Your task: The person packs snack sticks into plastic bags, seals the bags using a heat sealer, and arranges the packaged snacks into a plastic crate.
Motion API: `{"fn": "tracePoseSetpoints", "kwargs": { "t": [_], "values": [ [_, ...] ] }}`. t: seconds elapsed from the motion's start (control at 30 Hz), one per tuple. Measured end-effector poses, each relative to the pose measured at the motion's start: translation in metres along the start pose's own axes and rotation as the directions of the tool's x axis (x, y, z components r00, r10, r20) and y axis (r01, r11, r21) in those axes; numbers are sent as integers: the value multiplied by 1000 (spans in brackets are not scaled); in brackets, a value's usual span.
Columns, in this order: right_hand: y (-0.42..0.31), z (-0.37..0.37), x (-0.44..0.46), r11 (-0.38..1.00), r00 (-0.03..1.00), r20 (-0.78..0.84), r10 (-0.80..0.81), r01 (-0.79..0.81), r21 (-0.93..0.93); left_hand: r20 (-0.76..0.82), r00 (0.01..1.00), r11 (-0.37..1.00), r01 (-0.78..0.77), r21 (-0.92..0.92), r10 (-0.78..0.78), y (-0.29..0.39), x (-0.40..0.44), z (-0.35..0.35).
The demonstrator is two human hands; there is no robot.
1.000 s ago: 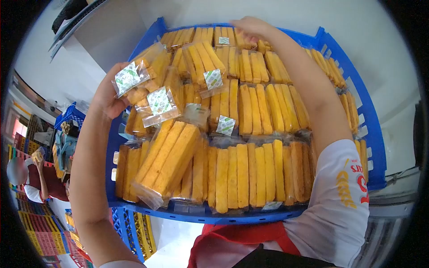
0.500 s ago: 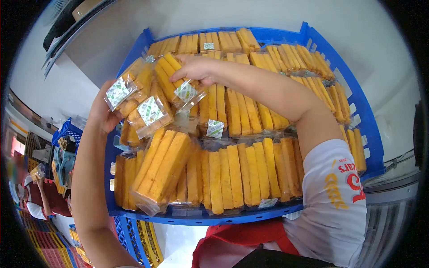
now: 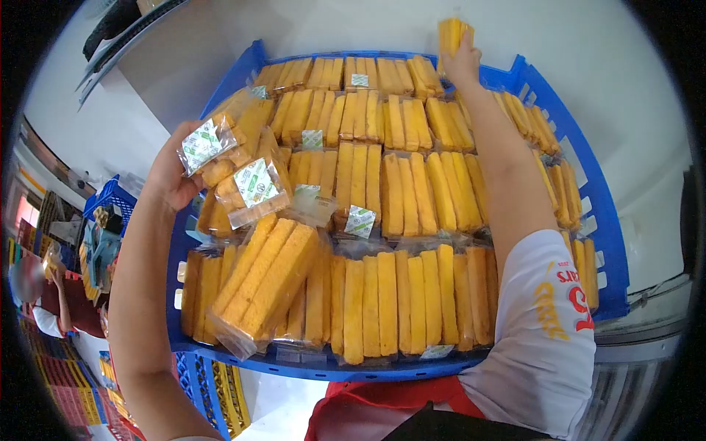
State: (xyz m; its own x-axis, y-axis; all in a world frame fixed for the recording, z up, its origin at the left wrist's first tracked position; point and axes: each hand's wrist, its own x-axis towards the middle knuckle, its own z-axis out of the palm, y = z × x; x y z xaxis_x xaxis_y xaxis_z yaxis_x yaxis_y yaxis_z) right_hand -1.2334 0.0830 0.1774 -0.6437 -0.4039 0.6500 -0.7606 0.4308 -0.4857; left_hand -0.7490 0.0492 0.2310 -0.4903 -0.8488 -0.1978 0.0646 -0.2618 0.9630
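Observation:
A blue crate holds rows of clear packs of yellow sticks. At its left side my left hand is closed on a labelled pack. Another labelled pack leans against that one, over the crate's contents. My right hand is raised at the crate's far edge, gripping a pack of yellow sticks that stands upright above the rim. One larger pack lies tilted on top of the front row.
Behind the crate is a pale wall. At the left, a co-worker in a dark red garment holds a small pack, near a blue basket and stacked coloured crates. A shelf edge juts in at upper left.
My right hand took a labelled pack from the pile near my left hand, then moved away to the far right edge, where it now holds a pack. My left hand stays about where it was.

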Motion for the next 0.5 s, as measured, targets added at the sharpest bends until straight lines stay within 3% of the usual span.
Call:
{"fn": "tracePoseSetpoints", "kwargs": {
  "t": [0.13,0.2,0.3,0.43,0.5],
  "values": [
    [14,-7,6,983,972,178,155,-134,-122,3,1000,1000,-13,-21,13,-1,2,-4],
    [13,-8,22,959,850,507,141,9,-282,8,1000,1000,-7,3,7,1,-2,2],
    [15,0,5,918,907,407,106,67,-390,11,1000,1000,-20,17,19,-1,-1,1],
    [21,19,-9,921,903,425,65,110,-374,-7,1000,1000,-20,-10,20,0,-1,1],
    [28,21,-4,954,789,614,18,170,-246,42,999,1000,-5,-6,6,-1,2,-4]
  ]
}}
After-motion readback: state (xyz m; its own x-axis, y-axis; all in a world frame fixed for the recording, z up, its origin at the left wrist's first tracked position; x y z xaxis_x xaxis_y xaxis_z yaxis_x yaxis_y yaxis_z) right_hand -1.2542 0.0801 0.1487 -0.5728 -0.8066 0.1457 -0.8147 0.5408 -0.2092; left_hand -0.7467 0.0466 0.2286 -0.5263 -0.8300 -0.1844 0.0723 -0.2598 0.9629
